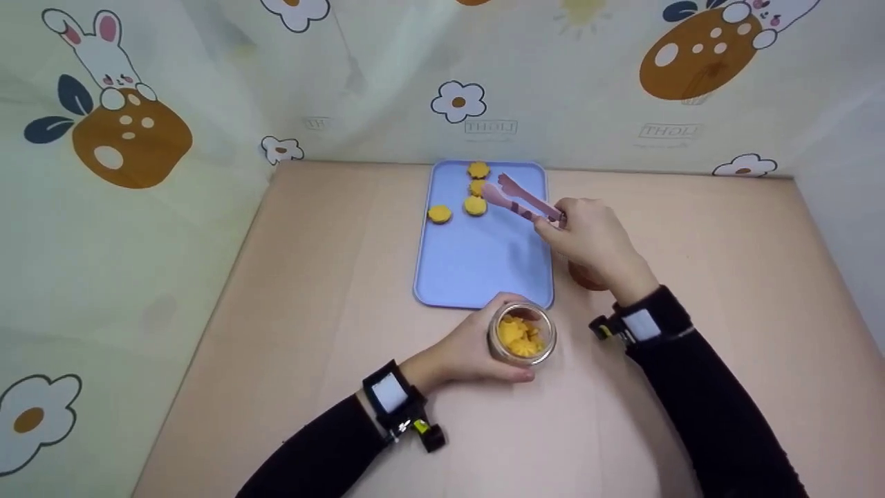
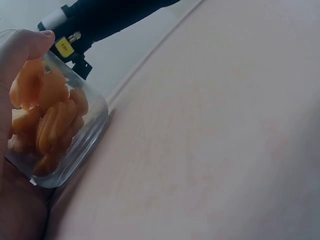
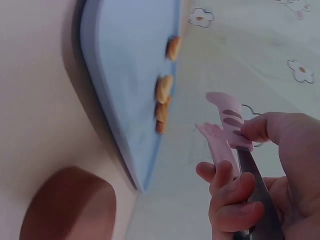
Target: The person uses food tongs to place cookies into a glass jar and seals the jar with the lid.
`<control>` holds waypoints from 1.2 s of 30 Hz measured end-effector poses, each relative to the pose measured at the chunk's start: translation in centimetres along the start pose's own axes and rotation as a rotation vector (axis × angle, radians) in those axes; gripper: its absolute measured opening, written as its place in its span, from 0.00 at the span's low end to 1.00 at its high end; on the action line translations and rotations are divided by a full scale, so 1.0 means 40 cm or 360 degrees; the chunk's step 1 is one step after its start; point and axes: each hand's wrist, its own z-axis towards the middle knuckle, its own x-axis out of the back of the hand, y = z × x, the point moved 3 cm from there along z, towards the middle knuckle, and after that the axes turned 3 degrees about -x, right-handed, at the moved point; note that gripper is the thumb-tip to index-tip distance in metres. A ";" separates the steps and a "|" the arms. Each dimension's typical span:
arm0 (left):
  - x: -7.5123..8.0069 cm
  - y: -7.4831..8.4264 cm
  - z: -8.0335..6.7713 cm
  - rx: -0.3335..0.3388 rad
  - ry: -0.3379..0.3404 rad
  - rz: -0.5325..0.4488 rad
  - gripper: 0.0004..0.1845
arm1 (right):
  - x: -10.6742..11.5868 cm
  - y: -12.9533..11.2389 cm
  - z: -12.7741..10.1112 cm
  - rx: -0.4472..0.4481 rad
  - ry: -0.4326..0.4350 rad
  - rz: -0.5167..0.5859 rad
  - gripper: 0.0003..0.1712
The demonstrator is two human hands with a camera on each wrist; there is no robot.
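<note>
Brown lid (image 1: 586, 278) half behind right hand (image 1: 588, 238)

- Your right hand (image 1: 591, 238) with the pink tongs (image 1: 522, 197) hangs over the blue tray (image 1: 484, 277); its near half lies bare for a pass.
- Four yellow pieces (image 1: 475, 205) crowd the tray's far end.
- Your left hand (image 1: 470, 349) and the glass jar (image 1: 522, 335) block the tray's near edge.
- A brown lid (image 3: 67, 205) sits just right of the tray.
- Curtain walls close left, right and back.

Bright even light, soft shadows, blurry close-ups
</note>
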 end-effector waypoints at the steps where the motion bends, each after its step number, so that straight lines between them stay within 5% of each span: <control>1: 0.000 0.000 0.000 0.0002 0.0002 -0.0002 0.51 | -0.008 -0.001 0.007 -0.0018 -0.0001 0.0013 0.21; 11: 0.002 0.004 -0.003 0.0031 0.0007 -0.0044 0.51 | -0.068 -0.009 0.049 -0.0124 -0.0119 0.0031 0.24; 36: 0.003 -0.002 0.002 -0.0019 -0.0008 -0.0010 0.52 | -0.103 -0.010 0.060 -0.0091 -0.0070 -0.0043 0.25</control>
